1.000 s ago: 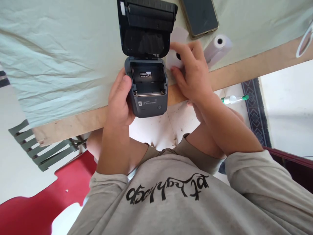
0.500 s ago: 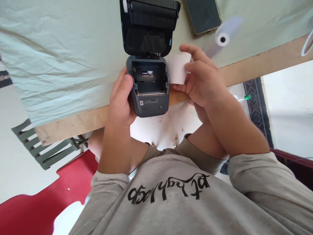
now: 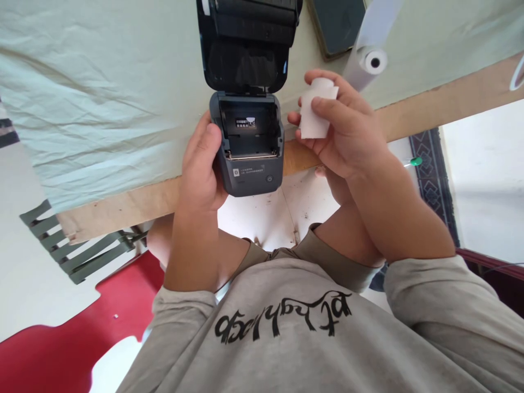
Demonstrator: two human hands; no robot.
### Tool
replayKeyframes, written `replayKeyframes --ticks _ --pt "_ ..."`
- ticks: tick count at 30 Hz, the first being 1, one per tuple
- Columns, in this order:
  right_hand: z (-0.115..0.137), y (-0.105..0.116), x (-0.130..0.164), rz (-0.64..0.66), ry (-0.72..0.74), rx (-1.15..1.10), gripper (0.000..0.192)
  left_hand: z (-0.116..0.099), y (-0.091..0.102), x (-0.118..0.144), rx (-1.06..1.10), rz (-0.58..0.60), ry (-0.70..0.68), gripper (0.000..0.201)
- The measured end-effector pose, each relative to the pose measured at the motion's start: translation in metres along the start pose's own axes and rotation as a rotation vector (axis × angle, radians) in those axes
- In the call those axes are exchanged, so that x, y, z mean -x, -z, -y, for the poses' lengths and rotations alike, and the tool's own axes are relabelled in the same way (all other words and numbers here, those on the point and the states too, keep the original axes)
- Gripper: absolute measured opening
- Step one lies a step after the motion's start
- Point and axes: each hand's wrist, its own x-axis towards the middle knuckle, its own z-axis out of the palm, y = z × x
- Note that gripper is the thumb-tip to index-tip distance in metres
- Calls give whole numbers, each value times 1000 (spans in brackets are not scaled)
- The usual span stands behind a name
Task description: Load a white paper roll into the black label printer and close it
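A small dark grey printer (image 3: 250,169) stands at the near edge of the table with its lid (image 3: 245,49) swung open and its paper bay empty. My left hand (image 3: 202,169) grips the printer's left side, thumb on its top edge. My right hand (image 3: 339,131) holds a small white paper roll (image 3: 314,109) just right of the open bay, lifted off the table, loose end showing.
A second white paper roll (image 3: 370,57) lies on the pale green cloth (image 3: 102,82) behind my right hand, beside a dark phone (image 3: 335,24). The wooden table edge (image 3: 123,204) runs below the cloth. A green slatted chair (image 3: 65,245) stands at the left.
My right hand has picked the small paper roll up from the table and turned it beside the printer. The second roll has shifted behind it. My left hand stays on the printer.
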Motion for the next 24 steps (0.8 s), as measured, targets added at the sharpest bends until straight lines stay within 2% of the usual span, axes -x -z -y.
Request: replayKeyframes --ticks 2,4,7,9,11,13,16,18,20,24 --pt "0 0 0 19 38 34 32 1 2 0 13 11 -1 39" --pt "-1 1 -2 36 13 33 38 0 1 0 20 14 4 39" --pt "-3 4 -7 -13 -75 -9 42 -2 -2 0 27 16 6 37" --pt "-4 5 -8 -47 -52 36 42 -5 -4 1 38 6 9 34" --pt "-2 2 -4 -57 103 149 40 -6 -6 1 46 -13 17 33" --pt "2 -4 5 -66 341 326 37 -8 -7 2 42 -8 21 33" --pt "9 -17 17 -25 684 726 44 -8 -7 1 2 23 33 35" --pt "12 -26 18 34 856 1008 50 -8 -8 2 -30 17 24 35" --pt "12 -33 15 73 945 1208 53 -10 -12 2 -46 -12 17 30" --pt "9 -42 5 52 878 1419 37 -16 -21 4 -59 -72 69 24"
